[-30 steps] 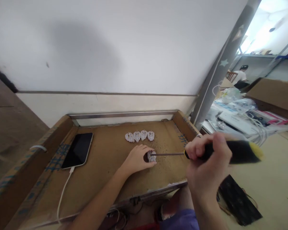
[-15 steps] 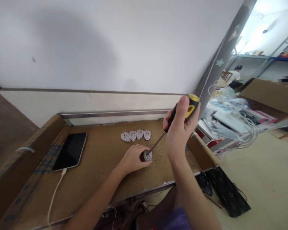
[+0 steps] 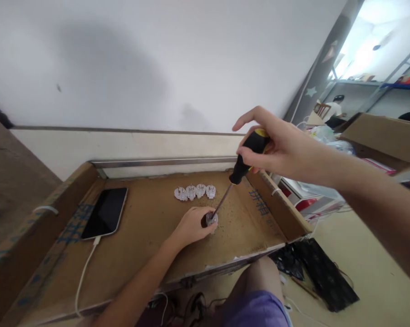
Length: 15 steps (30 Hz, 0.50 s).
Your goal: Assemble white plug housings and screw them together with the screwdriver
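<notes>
A small workshop: cardboard-lined workbench (image 3: 150, 254), cluttered parts shelves (image 3: 330, 145).

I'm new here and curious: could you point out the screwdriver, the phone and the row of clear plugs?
screwdriver (image 3: 238, 173): head view, black handle below the fingers.
phone (image 3: 105, 212): head view, middle of the dark screen.
row of clear plugs (image 3: 190, 192): head view, a plug near the middle.

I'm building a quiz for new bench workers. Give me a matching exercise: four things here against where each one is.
Things: 1 screwdriver; 2 phone; 3 four clear parts; 4 single clear part.
Places: A held by the left hand; B in the right hand; C in a row near the tray's back wall; D on the tray's left side.
Pairs: 1-B, 2-D, 3-C, 4-A.
</notes>
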Available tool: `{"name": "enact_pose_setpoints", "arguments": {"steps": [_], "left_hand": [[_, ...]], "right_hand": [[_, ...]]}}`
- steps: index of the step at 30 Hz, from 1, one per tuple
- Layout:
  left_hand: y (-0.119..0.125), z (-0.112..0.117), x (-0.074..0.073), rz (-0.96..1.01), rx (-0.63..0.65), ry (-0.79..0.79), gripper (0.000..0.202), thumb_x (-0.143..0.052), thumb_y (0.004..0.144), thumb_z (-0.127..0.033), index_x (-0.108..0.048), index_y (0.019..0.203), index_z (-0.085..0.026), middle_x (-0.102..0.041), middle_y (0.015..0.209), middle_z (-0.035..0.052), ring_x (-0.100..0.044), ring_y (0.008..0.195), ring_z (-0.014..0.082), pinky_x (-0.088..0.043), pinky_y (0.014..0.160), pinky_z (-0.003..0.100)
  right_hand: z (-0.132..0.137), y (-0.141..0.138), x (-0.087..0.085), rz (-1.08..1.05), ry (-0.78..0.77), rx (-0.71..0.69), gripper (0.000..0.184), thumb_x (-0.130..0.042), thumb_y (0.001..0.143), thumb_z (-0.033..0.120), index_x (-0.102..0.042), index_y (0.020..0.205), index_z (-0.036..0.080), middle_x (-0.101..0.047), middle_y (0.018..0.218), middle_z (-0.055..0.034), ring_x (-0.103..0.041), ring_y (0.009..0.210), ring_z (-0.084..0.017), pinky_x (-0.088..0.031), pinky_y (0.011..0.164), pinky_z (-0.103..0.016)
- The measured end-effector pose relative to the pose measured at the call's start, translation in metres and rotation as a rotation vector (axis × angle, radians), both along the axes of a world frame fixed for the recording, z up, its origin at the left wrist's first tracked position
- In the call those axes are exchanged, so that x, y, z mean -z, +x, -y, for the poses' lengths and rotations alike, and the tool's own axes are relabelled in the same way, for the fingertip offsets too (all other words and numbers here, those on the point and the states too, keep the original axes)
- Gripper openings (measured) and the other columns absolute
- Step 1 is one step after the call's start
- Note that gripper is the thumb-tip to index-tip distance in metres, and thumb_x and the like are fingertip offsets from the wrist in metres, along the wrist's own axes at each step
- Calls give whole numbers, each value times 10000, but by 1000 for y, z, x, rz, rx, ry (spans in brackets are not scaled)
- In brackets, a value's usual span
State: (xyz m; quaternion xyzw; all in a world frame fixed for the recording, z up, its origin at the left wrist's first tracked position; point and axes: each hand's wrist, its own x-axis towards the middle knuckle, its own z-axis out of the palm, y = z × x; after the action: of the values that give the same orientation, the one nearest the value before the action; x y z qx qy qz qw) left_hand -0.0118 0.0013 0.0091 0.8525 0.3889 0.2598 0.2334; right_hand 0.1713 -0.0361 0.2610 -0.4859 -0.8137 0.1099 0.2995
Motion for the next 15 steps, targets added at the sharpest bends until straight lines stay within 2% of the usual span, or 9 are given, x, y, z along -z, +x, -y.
{"name": "enact_pose_setpoints", "arguments": {"steps": [5,8,11,15], "left_hand": [[8,0,0,-8,-55,19,159,-582,783,-313,-625,909,-225,-697,960,8,-626,909,205,-430,824,325],[13,0,1,-25,-94,30,138,-587,791,-308,-630,881,-213,-701,934,17,-628,908,214,-423,820,339],[14,1,1,-17,-100,15,157,-604,789,-333,-633,898,-223,-700,926,11,-630,887,210,-424,815,341],[9,3,2,10,-107,25,189,-610,785,-349,-630,930,-229,-688,902,13,-620,850,202,-438,791,336]], "right_hand": [[8,-11,-18,133,-142,-22,99,-668,670,262,-612,726,203,-496,495,72,-392,416,-53,-286,444,-220],[4,-12,-20,145,-58,44,171,-730,638,286,-589,614,191,-397,398,79,-289,380,-45,-208,446,-235],[2,-8,-20,196,-31,17,123,-695,686,298,-620,726,209,-435,407,72,-289,363,-58,-204,433,-244],[10,-6,-20,305,-40,-123,258,-653,694,272,-607,947,271,-618,695,37,-401,402,-58,-267,408,-237]]}}
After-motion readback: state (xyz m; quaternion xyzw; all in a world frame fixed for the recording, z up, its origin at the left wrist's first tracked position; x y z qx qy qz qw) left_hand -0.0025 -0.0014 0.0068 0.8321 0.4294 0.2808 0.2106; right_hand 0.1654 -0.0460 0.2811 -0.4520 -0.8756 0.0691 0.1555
